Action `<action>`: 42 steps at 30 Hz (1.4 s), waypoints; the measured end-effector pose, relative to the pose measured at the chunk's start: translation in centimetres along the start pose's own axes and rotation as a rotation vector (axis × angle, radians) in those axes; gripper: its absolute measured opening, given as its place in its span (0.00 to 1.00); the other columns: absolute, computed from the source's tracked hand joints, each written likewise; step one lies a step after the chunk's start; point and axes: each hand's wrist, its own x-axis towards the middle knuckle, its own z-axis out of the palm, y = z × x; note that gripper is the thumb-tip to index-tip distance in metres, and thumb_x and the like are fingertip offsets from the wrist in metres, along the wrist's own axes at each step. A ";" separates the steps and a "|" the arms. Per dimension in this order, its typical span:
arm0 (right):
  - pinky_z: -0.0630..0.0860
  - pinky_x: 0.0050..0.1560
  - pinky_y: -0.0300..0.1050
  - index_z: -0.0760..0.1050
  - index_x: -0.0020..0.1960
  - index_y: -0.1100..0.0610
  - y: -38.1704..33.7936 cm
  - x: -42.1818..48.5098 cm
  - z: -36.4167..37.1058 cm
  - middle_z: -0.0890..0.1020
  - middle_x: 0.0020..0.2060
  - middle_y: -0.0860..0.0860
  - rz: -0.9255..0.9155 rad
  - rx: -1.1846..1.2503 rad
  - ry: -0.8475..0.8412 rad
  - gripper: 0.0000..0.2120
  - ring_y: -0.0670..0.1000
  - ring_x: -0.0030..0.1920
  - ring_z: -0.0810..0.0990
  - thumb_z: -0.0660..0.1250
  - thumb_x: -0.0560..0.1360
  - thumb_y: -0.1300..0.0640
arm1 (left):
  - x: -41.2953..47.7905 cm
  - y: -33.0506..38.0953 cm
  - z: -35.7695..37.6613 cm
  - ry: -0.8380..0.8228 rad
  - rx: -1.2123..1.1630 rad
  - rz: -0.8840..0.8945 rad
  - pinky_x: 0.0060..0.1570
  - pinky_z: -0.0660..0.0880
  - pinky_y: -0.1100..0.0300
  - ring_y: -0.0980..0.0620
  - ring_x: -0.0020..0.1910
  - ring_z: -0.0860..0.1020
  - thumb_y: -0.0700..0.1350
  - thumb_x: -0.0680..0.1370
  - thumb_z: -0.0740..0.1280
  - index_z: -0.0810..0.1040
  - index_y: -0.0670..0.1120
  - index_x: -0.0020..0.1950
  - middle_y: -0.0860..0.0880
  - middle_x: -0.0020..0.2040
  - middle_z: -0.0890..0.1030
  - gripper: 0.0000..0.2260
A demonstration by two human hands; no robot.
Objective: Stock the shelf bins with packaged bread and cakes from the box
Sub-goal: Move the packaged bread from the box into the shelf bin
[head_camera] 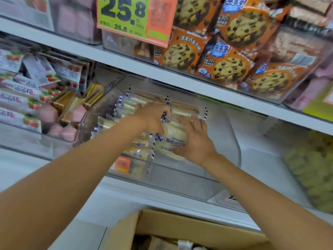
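Head view: white shelf [126,66] of shop racking. Clear bin [227,147] beneath it, part-filled with bread packets [138,153]. Left hand [153,117] inside the bin, fingers curled round bread packets at the rear. Right hand [195,139] spread flat on 1 top packet [173,137]. Cardboard box [180,226] below the bin. Cookie packs [228,69] above the bin.

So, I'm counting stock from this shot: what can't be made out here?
Head view only.
Count of bread packets in the clear bin: hidden by the left hand and right hand.
Grip of the left hand: fingertips buried among wrappers.
Contents of the cardboard box: cut off by the bottom edge.
Small print on the price tag: blurred.
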 end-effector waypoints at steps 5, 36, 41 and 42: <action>0.52 0.73 0.65 0.48 0.78 0.42 0.8 0.1 -0.3 0.52 0.77 0.53 0.043 -0.128 -0.044 0.47 0.58 0.76 0.49 0.71 0.68 0.37 | -1.3 -0.1 -0.7 -0.025 -0.321 0.039 0.64 0.60 0.64 0.54 0.72 0.68 0.42 0.71 0.77 0.80 0.58 0.62 0.56 0.71 0.72 0.21; 0.65 0.70 0.50 0.65 0.74 0.59 4.7 -25.6 16.7 0.66 0.73 0.57 0.007 0.448 -0.668 0.23 0.59 0.72 0.66 0.56 0.79 0.65 | -27.2 7.9 19.6 -0.049 -0.599 -0.640 0.57 0.78 0.49 0.51 0.52 0.80 0.37 0.78 0.65 0.77 0.55 0.48 0.55 0.49 0.82 0.12; 0.52 0.75 0.59 0.59 0.77 0.53 6.3 -27.6 20.6 0.60 0.76 0.52 -0.139 0.240 -0.799 0.26 0.54 0.76 0.57 0.55 0.79 0.54 | -26.6 8.4 21.1 -0.110 -0.645 -0.689 0.55 0.80 0.50 0.51 0.50 0.81 0.36 0.78 0.64 0.79 0.51 0.55 0.52 0.50 0.82 0.12; 0.57 0.73 0.57 0.63 0.76 0.53 6.9 -28.7 20.5 0.64 0.74 0.52 -0.123 0.273 -0.791 0.27 0.54 0.74 0.61 0.54 0.77 0.51 | -26.3 8.6 21.6 -0.116 -0.656 -0.690 0.54 0.80 0.51 0.51 0.49 0.81 0.36 0.78 0.63 0.79 0.50 0.55 0.52 0.50 0.82 0.12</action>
